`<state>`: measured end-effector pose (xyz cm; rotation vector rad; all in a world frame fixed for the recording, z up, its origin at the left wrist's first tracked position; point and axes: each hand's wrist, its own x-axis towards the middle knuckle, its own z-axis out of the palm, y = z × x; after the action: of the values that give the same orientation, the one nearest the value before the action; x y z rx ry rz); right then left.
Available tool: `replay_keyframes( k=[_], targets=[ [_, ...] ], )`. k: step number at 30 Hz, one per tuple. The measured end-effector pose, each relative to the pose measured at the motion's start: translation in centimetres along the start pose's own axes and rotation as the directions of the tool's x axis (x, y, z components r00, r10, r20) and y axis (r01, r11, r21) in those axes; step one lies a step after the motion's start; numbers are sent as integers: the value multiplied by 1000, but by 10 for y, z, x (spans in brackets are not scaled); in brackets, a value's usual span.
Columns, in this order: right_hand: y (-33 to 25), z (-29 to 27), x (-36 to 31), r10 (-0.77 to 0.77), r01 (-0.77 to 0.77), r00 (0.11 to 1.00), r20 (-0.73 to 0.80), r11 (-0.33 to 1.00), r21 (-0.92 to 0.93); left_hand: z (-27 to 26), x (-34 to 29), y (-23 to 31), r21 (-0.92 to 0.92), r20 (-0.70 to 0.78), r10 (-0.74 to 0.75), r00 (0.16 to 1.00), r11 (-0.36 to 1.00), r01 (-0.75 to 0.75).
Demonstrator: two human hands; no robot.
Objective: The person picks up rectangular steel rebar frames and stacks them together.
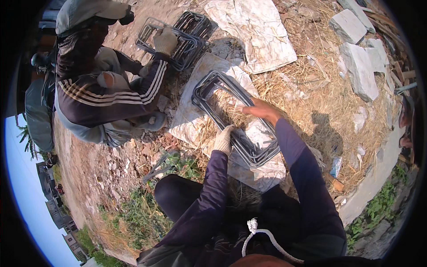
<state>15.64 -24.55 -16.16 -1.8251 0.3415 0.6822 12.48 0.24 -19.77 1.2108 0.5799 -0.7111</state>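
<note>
A stack of rectangular bent steel rebar stirrups (199, 94) lies in front of me, tilted across a dirty whitish sack (189, 113). My left hand (223, 140), in a pale knit glove, is closed around the bars on the stack's left long side. My right hand (261, 110) is bare and grips the opposite long side, its fingers reaching over the bars into the open middle. The stirrups are nested closely, with their edges slightly out of line. Parts of the bars under both hands are hidden.
At the left a co-worker (106, 95) crouches, a gloved hand (165, 42) on other stirrups (189, 49). Another sack (253, 33) lies beyond. Straw (307, 80) and rubble cover the ground. Broken slabs (358, 69) lie at right, green weeds (144, 213) at lower left.
</note>
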Motion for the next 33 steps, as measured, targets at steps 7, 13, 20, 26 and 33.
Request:
replay_keyframes(
  k=[7, 13, 20, 26, 33],
  targets=[
    [15, 3, -10, 43, -64, 986, -159, 990, -127, 26, -26, 0, 192, -57, 160, 985, 970, -147],
    [-19, 22, -16, -95, -81, 941, -323, 868, -490, 19, -10, -7, 116, -88, 108, 990, 988, -97],
    [-26, 22, -14, -164, -65, 941, -296, 771, -634, 43, -35, 16, 140, -182, 208, 961, 973, -184],
    [-40, 28, -1, -184, -39, 933, -310, 804, -593, 18, -8, 12, -14, -136, 159, 978, 987, -162],
    [-31, 22, 5, -134, -29, 952, -274, 855, -517, 3, 15, 9, -87, -107, 29, 994, 995, -39]
  ],
)
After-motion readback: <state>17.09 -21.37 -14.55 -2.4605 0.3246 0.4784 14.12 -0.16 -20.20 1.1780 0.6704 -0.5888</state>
